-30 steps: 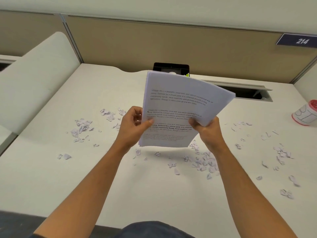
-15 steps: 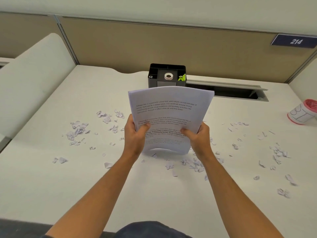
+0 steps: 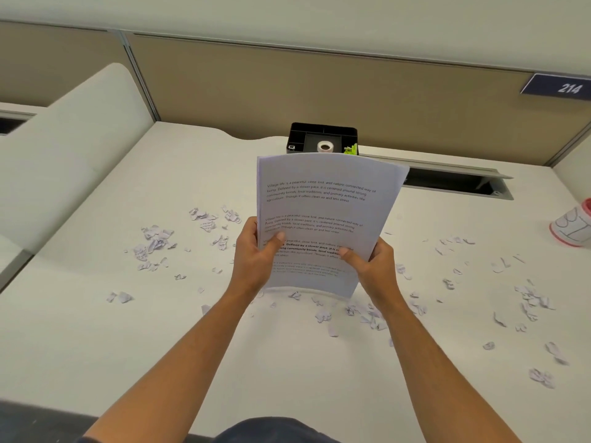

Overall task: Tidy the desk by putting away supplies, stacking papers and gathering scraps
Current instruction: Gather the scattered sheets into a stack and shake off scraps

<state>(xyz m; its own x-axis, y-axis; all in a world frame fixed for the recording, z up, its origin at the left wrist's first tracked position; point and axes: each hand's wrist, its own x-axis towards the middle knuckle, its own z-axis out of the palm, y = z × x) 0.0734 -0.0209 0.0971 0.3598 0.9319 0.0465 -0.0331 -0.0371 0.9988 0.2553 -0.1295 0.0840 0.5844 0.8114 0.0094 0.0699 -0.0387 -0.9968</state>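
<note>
Both hands, left hand (image 3: 256, 260) and right hand (image 3: 372, 266), grip the paper stack (image 3: 323, 219) upright just in front of the black organizer (image 3: 323, 137): tap its bottom edge square on the table (image 3: 160, 346), avoiding the scraps (image 3: 323, 314) beneath.

The paper stack (image 3: 323, 219) hides the organizer's (image 3: 323, 135) front; the cup (image 3: 574, 227) is cut off at the right edge.

White table (image 3: 96, 346), paper scraps (image 3: 156, 241) all over it, black organizer (image 3: 323, 137) top center, cup (image 3: 572, 227) far right.
</note>
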